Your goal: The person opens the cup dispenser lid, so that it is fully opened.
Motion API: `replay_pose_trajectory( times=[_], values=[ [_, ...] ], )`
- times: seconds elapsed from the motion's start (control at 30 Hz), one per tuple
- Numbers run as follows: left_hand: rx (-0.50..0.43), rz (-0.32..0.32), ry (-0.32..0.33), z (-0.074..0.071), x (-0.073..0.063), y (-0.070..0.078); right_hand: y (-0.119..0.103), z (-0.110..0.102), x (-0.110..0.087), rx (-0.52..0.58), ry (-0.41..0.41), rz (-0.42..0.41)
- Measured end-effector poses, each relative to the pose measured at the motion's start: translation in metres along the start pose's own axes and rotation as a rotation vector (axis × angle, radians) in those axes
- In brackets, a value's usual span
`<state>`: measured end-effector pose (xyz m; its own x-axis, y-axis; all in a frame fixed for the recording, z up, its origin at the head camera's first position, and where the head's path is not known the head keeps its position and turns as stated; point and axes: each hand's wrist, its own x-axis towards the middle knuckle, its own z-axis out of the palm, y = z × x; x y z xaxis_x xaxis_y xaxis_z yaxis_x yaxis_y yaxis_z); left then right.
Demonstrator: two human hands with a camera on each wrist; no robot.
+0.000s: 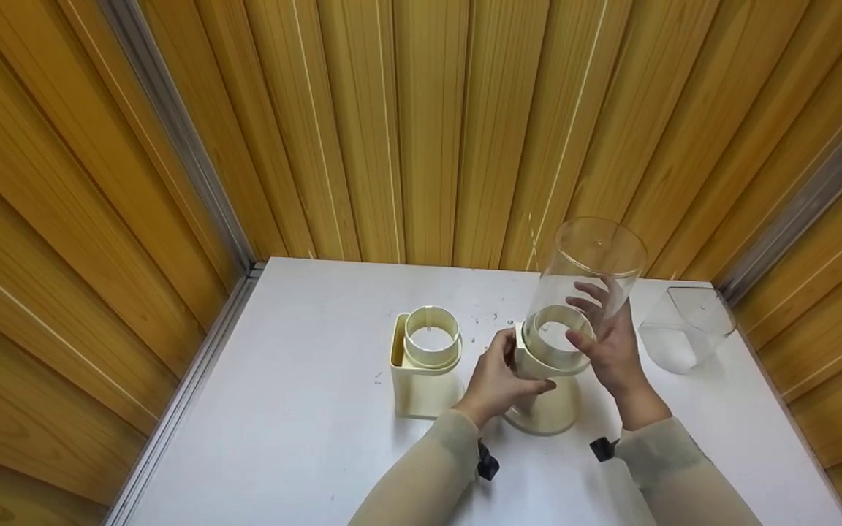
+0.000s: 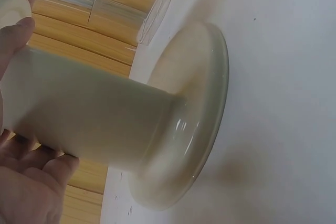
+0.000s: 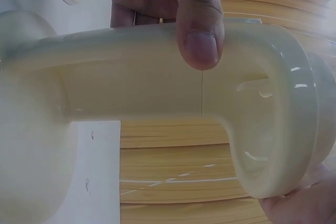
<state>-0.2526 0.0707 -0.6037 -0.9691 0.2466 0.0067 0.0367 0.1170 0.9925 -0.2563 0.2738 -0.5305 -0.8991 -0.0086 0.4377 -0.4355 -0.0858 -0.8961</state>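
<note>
A cream stand (image 1: 544, 416) with a round base and a ring-shaped top stands before me, base at the table. My left hand (image 1: 498, 376) grips its upper column, thumb in front and fingers behind. In the right wrist view that thumb (image 3: 199, 45) lies along the column (image 3: 131, 87). A clear cylinder (image 1: 589, 252) rises from the ring (image 1: 558, 340), leaning right. My right hand (image 1: 615, 351) holds the cylinder's lower part from the right, its fingers showing through the clear wall. Whether the cylinder is fully seated in the ring I cannot tell.
Left of the stand is a second cream piece (image 1: 425, 398), boxy with a ring on top. A clear container (image 1: 684, 336) with a slanted rim stands at the right. Small bits lie on the white table (image 1: 282, 409). Wood-patterned panels (image 1: 428, 146) enclose it.
</note>
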Motion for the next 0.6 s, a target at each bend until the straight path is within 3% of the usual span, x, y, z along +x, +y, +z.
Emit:
replay_pose_trajectory(
  times=[0.6],
  values=[
    [-0.028,0.024,-0.013,-0.0028,-0.0002,-0.0025,0.0011,0.0018,-0.0035,0.056,-0.029,-0.079]
  ],
)
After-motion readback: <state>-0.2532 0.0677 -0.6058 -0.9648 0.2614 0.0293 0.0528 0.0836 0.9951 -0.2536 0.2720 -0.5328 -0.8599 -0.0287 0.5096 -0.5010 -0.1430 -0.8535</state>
